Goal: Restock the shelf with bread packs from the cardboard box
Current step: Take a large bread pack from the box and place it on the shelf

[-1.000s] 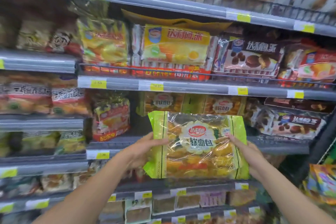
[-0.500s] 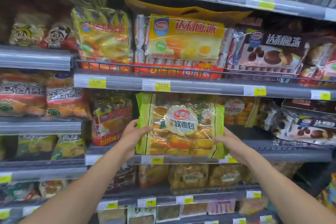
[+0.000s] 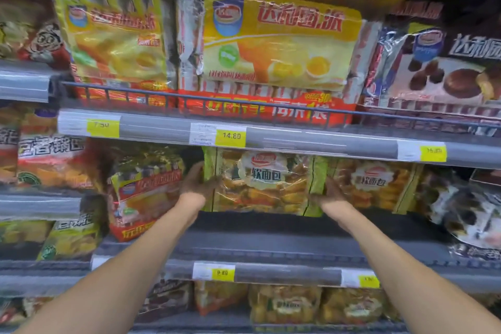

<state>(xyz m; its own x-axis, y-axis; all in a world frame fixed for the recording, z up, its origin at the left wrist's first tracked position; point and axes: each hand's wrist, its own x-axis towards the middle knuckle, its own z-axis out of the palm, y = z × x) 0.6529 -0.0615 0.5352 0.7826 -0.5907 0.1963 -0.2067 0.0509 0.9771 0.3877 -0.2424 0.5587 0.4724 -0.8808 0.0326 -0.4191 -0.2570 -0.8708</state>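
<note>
— Where is the bread pack right now?

— Middle of the frame, upright on the shelf, tucked under the grey price rail that carries the 14.80 tag. It has green side edges and a round white label with red and dark lettering on the clear front.

— And the hands?

— Both are on it. The left hand is closed around the pack's left green edge, fingers wrapped behind it. The right hand grips the lower right corner the same way. Both forearms reach up from the bottom corners of the frame.

— What sits beside it?

— Just to its right, touching or nearly so, stands a second bread pack of the same kind. To the left, a red and yellow snack bag leans near the left hand. Whether the held pack's bottom edge rests fully on the shelf, I can't tell.

— Above?

— A large yellow cake pack behind a wire rail, and a chocolate pie pack at the upper right.
</note>
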